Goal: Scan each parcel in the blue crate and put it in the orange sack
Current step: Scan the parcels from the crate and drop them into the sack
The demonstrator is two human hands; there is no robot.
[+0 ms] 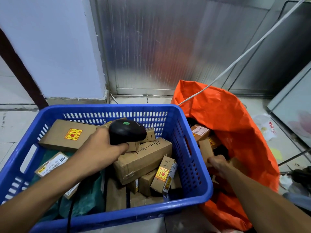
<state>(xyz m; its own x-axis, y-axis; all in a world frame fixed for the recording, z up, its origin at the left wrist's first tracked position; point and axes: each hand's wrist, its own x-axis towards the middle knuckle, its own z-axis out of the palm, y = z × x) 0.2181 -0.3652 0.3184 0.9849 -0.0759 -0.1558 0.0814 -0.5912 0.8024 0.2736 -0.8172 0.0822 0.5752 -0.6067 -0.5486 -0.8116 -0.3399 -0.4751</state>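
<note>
From the head view, your left hand (104, 148) is closed around the grip of the black scanner (127, 132), holding it above the middle of the blue crate (198, 187); its cord drops over the crate's near wall. Your right hand (217, 163) is down inside the mouth of the orange sack (235, 118), which stands touching the crate's right wall. It rests against a brown parcel (206, 150) there, but you cannot tell from here whether the fingers are gripping that box or have let go of it. At least 2 more boxes already lie in the sack beyond it.

The crate is far from done. A flat box with a yellow sticker (67, 134) leans at the crate's far-left corner, a long box with handwriting (144, 158) lies across the centre, a small upright box (165, 175) stands just right of centre, and green mailer bags (84, 197) sit along the near-left side with a labelled box (52, 163) on top.

You look to be at the drop-off step for 1 parcel. Next, you will likely need to free the right hand, bring it back over the crate, pick a box whose barcode label you can turn up, and aim the scanner at it.
</note>
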